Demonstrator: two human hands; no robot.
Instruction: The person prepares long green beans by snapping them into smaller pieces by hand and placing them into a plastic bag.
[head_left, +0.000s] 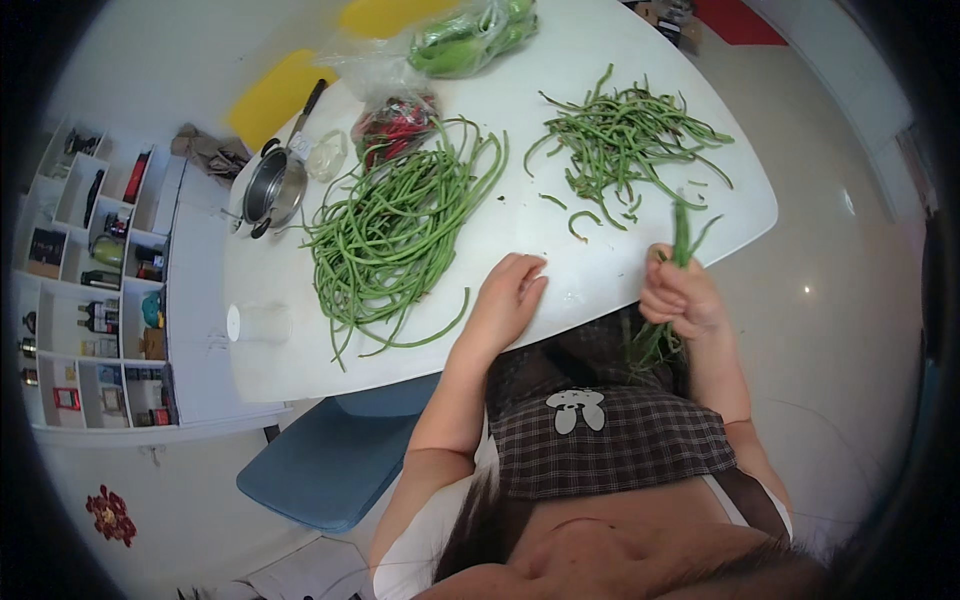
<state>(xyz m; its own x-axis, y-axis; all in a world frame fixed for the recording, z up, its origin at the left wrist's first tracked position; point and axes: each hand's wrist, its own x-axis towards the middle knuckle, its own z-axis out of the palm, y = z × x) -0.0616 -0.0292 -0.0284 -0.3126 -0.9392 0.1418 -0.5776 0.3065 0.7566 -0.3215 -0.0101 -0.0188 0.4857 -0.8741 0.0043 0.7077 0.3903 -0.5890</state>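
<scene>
My right hand (681, 296) is closed around a bunch of green yardlong bean pieces (681, 234), held upright just off the table's front edge. Their lower ends hang below my fist, in front of the apron. Resting at the table edge, my left hand (510, 296) has its fingers loosely bent and its thumb a little apart, with nothing visible in it. A large tangle of whole yardlong beans (390, 232) lies to its left. Farther off on the right is a loose pile of shorter bean pieces (622, 135), with a few scraps nearby.
On the white table (517, 225) stand a steel pot (276, 187) with a knife by it, a clear plastic cup (259, 322), a bag of red chillies (394, 124) and a bag of green vegetables (472, 41). A blue chair (322, 457) sits at the near left.
</scene>
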